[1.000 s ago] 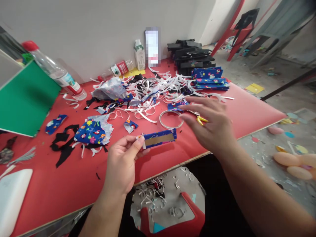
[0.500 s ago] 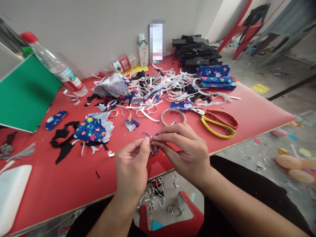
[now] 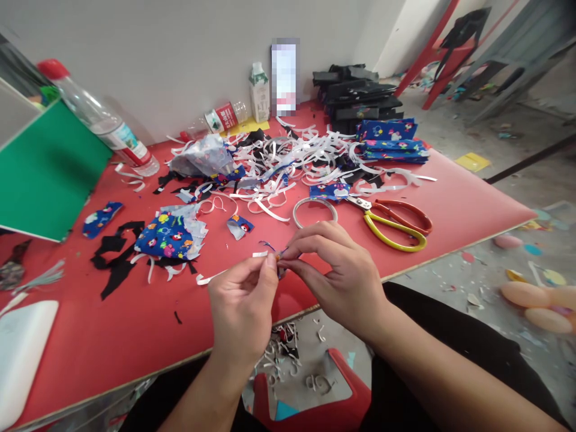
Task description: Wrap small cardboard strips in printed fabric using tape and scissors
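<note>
Near the table's front edge, my left hand [image 3: 243, 294] and my right hand [image 3: 335, 264] meet fingertip to fingertip. Both pinch a small piece of blue patterned fabric [image 3: 281, 254], mostly hidden behind the fingers. A thin dark thread end [image 3: 268, 245] pokes out above my left thumb. Just beyond my right hand lies a pale ring [image 3: 315, 211], with scissors [image 3: 391, 225] with one red and one yellow handle to its right. The scissors' blades rest by a blue printed scrap [image 3: 329, 191]. Another small scrap [image 3: 240, 227] lies ahead of my left hand.
White strips [image 3: 288, 150] and black scraps heap across the back of the red table [image 3: 148, 336]. Folded blue cloth [image 3: 393, 141] and a black stack [image 3: 360, 96] stand behind right. A crumpled blue piece [image 3: 168, 234], a bottle [image 3: 117, 132] and a green board [image 3: 49, 168] are left.
Both hands stay pinched together, with only slight shifts of the fingers. More of a white strip shows beside my left hand. The view has moved a little.
</note>
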`<act>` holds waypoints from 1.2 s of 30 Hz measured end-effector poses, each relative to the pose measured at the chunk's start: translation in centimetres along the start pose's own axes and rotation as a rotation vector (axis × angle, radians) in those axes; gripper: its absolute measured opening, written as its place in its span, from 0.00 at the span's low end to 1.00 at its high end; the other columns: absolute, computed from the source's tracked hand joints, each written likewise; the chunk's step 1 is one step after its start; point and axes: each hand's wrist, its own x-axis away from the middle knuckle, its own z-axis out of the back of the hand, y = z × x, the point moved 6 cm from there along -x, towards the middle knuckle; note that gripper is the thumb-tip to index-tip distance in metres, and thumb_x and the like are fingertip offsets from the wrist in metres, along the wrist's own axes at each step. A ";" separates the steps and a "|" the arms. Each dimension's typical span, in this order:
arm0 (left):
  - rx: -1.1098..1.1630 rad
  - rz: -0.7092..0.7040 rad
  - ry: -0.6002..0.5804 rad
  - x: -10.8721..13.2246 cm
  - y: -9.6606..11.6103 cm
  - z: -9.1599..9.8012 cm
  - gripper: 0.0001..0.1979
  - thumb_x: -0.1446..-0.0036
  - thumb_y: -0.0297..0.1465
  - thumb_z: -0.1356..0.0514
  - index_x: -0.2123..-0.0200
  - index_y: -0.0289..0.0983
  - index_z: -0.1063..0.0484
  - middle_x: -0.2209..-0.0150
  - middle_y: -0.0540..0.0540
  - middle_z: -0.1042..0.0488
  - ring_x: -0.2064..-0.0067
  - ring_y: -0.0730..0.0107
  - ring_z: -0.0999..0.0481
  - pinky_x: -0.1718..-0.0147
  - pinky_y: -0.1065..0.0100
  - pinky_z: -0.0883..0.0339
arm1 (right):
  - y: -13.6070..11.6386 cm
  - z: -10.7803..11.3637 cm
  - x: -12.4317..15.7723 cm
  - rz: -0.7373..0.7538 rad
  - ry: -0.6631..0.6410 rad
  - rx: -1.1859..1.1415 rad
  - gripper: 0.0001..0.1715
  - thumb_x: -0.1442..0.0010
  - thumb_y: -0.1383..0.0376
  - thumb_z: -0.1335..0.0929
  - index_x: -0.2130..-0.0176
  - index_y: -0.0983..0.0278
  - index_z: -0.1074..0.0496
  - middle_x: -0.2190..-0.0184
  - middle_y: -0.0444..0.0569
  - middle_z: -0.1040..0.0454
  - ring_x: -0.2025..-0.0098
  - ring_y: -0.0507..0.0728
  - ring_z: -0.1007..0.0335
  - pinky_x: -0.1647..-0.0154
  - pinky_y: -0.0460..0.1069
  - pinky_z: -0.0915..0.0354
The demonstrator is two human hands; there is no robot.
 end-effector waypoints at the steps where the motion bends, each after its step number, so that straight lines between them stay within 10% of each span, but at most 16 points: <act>1: -0.009 0.001 0.001 0.0 0.0 0.0 0.08 0.35 0.36 0.32 0.64 0.41 0.12 0.77 0.51 0.24 0.75 0.74 0.26 0.77 0.73 0.29 | 0.0 0.0 0.0 0.001 -0.008 0.004 0.06 0.34 0.73 0.26 0.62 0.63 0.23 0.62 0.48 0.21 0.60 0.56 0.26 0.57 0.52 0.29; 14: 0.161 0.108 0.201 -2.7 -0.6 2.2 0.10 0.43 0.37 0.27 0.71 0.37 0.18 0.74 0.49 0.20 0.73 0.70 0.20 0.71 0.69 0.21 | -1.5 0.4 -0.3 0.170 -0.302 0.021 0.03 0.30 0.70 0.29 0.60 0.63 0.24 0.52 0.51 0.20 0.52 0.58 0.26 0.50 0.55 0.31; 19: 0.142 0.098 0.001 -1.6 -0.4 0.9 0.10 0.39 0.39 0.29 0.64 0.37 0.15 0.69 0.46 0.16 0.70 0.67 0.18 0.68 0.66 0.20 | -1.1 1.0 -0.4 0.135 -0.065 0.069 0.17 0.31 0.67 0.27 0.43 0.62 0.24 0.56 0.52 0.20 0.58 0.58 0.27 0.55 0.56 0.30; 24: 0.228 0.150 -0.104 -0.5 -0.6 -0.3 0.09 0.37 0.38 0.29 0.65 0.39 0.15 0.69 0.46 0.16 0.70 0.70 0.20 0.70 0.69 0.22 | -1.1 0.4 0.1 0.190 0.030 0.148 0.07 0.33 0.68 0.26 0.54 0.58 0.19 0.59 0.49 0.18 0.61 0.58 0.29 0.59 0.57 0.33; 36: 0.168 0.082 -0.124 -0.6 -0.3 0.0 0.07 0.35 0.37 0.30 0.63 0.41 0.14 0.68 0.49 0.17 0.67 0.72 0.23 0.67 0.70 0.27 | 0.0 0.0 -0.2 0.027 -0.038 0.019 0.05 0.34 0.68 0.25 0.59 0.61 0.24 0.62 0.47 0.21 0.62 0.57 0.30 0.58 0.55 0.34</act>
